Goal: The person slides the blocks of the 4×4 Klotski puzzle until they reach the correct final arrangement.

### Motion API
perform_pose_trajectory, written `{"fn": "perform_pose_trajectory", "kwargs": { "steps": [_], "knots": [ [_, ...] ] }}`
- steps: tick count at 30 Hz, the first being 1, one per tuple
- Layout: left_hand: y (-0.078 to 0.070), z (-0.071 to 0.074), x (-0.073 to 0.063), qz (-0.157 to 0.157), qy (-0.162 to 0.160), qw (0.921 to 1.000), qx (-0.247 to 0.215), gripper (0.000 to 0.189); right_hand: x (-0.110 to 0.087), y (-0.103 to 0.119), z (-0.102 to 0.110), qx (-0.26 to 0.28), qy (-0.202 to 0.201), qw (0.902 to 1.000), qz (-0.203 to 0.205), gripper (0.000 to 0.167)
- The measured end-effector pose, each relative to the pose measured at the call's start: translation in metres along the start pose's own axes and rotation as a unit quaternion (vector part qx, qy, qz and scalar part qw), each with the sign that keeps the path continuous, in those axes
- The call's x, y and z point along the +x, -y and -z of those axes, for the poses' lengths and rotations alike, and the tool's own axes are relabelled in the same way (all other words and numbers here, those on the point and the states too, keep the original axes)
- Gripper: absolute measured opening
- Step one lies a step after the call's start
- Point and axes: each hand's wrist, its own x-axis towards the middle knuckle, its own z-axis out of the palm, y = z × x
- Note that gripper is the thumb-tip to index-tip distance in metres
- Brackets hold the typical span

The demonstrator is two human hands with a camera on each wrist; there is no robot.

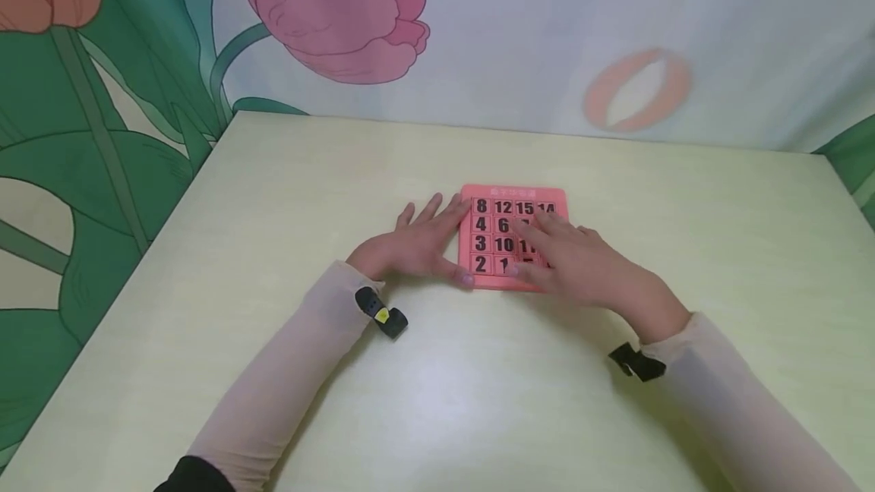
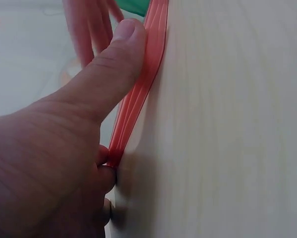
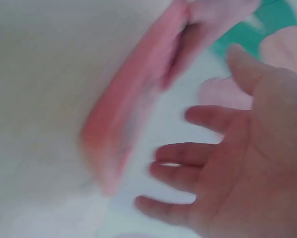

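A pink number sliding puzzle (image 1: pixel 481 280) lies flat on the table, with black numbers on its square tiles. Along its left side, my left hand (image 1: pixel 425 246) rests with fingers spread; the thumb (image 2: pixel 126 44) touches the near left corner and the index finger reaches the upper left edge. Over the right part of the puzzle is my right hand (image 1: pixel 589 260), its fingers apart and covering several tiles. In the right wrist view, those fingers (image 3: pixel 183 153) extend loosely beside the blurred puzzle (image 3: pixel 123 114), with a gap visible between them and it.
The pale wood-grain table (image 1: pixel 437 416) extends around the puzzle on all sides. Behind it hangs a light cloth (image 1: pixel 506 36) printed with large pink flowers and green leaves. Black straps (image 1: pixel 637 362) sit at both wrists over light sleeves.
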Motion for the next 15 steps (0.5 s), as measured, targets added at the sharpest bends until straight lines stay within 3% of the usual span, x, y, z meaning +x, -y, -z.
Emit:
{"fn": "perform_pose_trajectory", "kwargs": {
  "steps": [4, 9, 12, 15],
  "knots": [
    [0.003, -0.002, 0.000, 0.000, 0.004, 1.0000, -0.004, 0.127, 0.023, -0.013, -0.004, 0.013, 0.000, 0.9998, -0.013, 0.079],
    [0.001, -0.004, 0.001, -0.007, 0.007, 0.9999, -0.006, 0.128, 0.007, -0.009, -0.007, 0.004, 0.032, 0.9994, -0.015, 0.084],
    [0.000, -0.002, 0.000, -0.002, 0.005, 1.0000, -0.001, 0.128, 0.000, -0.003, -0.004, 0.005, 0.027, 0.9996, -0.002, 0.082],
    [0.001, -0.001, 0.000, 0.002, 0.003, 1.0000, -0.002, 0.128, 0.009, -0.001, -0.001, -0.005, 0.004, 0.9999, 0.013, 0.079]
  ]
}}
